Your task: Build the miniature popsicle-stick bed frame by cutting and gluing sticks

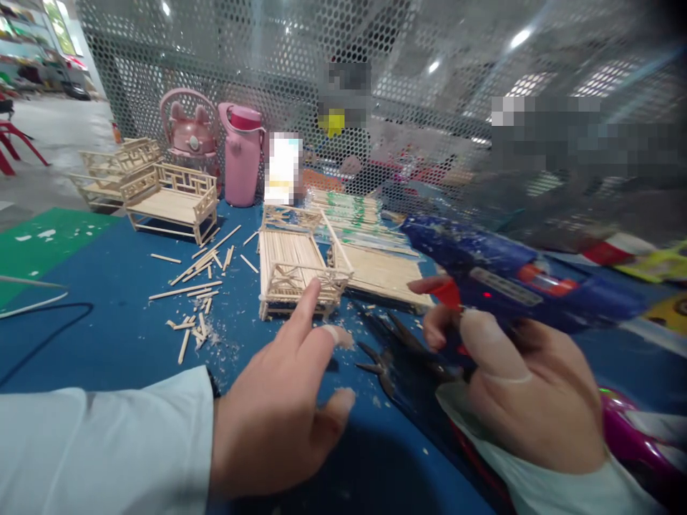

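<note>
Firmly inside right grip (542,390); blue glue gun (483,268)

The glue gun (483,265) is blue — its trigger (449,293) orange — and the tall bottle (241,159) pink.

Blue counter (129,357) strewn with small stick furniture and loose sticks.
A green patch (54,239) flecked with white covers its left side; near it stand a pale stick settee (169,204) and, behind that, more stick furniture (112,175), beside a pink eared container (193,139) and a pink bottle (241,164). Loose sticks (201,290) lie scattered left of the middle, shorter offcuts (183,345) and pale crumbs (217,340) nearer the front. At the middle stands a railed stick frame (290,254); just right of it lies a flat stick panel (383,275), with green-marked strips (348,207) behind. Dark pliers (394,379) lie in front, and a glossy magenta object (633,433) sits at the right.
</note>
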Demonstrator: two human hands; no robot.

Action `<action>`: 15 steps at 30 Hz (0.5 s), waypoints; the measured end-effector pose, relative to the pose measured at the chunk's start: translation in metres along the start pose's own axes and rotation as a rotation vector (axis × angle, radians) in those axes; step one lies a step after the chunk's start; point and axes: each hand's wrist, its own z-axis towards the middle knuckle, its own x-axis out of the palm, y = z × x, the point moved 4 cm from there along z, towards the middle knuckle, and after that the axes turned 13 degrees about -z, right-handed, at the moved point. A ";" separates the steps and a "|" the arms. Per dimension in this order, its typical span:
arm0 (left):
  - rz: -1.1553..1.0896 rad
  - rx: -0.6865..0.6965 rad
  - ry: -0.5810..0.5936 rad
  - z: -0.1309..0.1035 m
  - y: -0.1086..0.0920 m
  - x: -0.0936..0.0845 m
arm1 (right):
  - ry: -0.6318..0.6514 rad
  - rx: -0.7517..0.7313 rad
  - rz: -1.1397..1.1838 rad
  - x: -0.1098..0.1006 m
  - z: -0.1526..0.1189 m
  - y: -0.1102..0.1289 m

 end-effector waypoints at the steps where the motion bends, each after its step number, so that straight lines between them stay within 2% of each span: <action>1: 0.001 0.005 0.004 0.000 0.000 0.000 | 0.008 -0.018 0.051 0.001 -0.002 -0.001; 4: 0.005 0.018 0.005 0.001 0.000 0.000 | 0.050 -0.067 0.105 0.004 -0.008 -0.005; 7: 0.008 0.019 -0.015 0.002 -0.001 -0.001 | 0.040 -0.080 0.076 0.005 -0.011 -0.007; 15: 0.009 0.023 -0.019 0.004 -0.003 -0.003 | 0.085 -0.006 0.129 0.010 -0.014 0.006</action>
